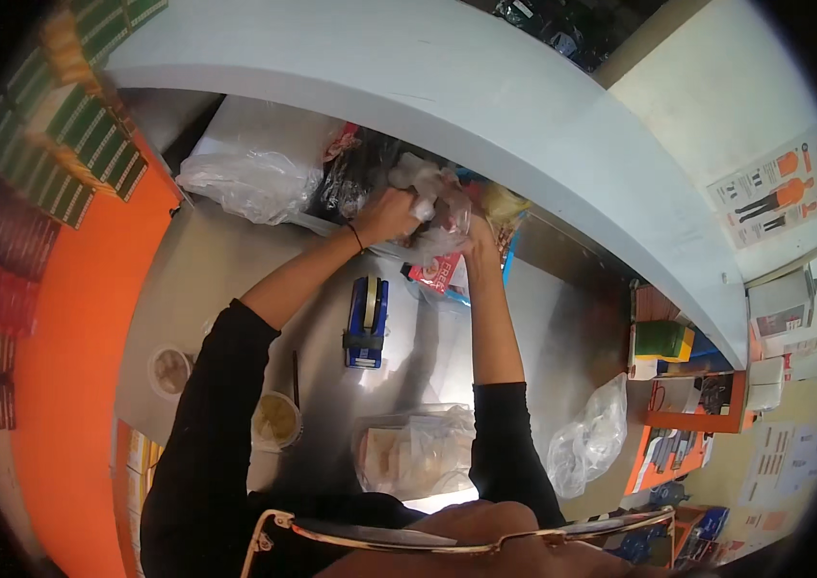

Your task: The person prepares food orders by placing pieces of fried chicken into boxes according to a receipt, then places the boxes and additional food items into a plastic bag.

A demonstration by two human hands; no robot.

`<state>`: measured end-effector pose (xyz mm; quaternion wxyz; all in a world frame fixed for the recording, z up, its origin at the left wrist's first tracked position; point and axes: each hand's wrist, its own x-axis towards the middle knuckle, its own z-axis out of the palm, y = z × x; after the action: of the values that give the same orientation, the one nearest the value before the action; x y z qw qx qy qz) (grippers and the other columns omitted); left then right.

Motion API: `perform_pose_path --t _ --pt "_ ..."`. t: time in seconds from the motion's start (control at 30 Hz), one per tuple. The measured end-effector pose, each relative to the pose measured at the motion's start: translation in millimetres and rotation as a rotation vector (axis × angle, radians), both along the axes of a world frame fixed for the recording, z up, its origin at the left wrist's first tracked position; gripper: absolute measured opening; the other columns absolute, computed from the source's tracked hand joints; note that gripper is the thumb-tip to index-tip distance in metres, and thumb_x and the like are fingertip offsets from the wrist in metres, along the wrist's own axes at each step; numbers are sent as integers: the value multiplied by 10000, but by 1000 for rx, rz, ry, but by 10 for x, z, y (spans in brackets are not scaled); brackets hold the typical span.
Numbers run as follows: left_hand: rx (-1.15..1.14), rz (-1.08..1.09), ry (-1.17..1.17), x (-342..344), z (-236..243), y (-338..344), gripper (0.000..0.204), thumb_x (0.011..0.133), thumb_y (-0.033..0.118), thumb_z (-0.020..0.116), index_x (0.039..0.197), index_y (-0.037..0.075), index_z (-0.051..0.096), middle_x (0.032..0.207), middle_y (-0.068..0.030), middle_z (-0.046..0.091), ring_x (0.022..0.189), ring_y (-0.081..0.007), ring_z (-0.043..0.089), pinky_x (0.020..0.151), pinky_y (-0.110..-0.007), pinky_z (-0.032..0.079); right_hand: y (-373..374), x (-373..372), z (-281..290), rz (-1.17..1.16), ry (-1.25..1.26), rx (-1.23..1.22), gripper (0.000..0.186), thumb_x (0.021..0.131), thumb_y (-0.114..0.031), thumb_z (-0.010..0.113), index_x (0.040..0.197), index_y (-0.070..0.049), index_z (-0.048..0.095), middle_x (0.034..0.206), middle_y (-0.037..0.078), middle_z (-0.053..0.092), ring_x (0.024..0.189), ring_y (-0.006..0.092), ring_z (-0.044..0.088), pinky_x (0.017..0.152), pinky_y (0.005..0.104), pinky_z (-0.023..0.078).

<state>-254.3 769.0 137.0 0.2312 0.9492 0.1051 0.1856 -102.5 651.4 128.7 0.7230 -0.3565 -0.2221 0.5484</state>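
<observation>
Both of my arms reach forward across a metal counter (322,279). My left hand (387,216) is closed on a crumpled clear plastic bag (445,217). At the bag's right side, my right hand (479,234) grips it as well, its fingers partly hidden by the plastic. Just below the hands lies a red-and-white printed packet (437,274) with a blue edge. Left of my left hand are some dark plastic bags (355,178) and a large white bundle in clear wrap (259,169).
A blue tape dispenser (367,328) sits mid-counter. Two round tubs, one yellowish (276,422) and one pale (170,372), stand left. Nearer me lies a clear bag of pale flat pieces (413,453). Another clear bag (589,441) lies right. A white shelf (485,87) overhangs the far side.
</observation>
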Motion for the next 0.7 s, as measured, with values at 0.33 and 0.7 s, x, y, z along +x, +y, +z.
perform_pose_path --t 0.33,0.7 --pt "-1236 419 -133 -17 -12 226 472 685 286 794 1017 0 620 975 -89 649 878 -181 640 720 -308 523 166 -479 -81 -709 -1582 -245 206 725 -174 735 842 -20 663 884 98 648 866 206 603 769 316 470" --pt "-1473 203 -260 -76 -439 517 393 735 181 761 1019 -41 603 977 -110 633 901 -188 622 776 -307 512 174 -349 -213 -667 -877 -243 164 766 -94 635 905 -14 672 877 117 664 815 191 621 717 305 478"
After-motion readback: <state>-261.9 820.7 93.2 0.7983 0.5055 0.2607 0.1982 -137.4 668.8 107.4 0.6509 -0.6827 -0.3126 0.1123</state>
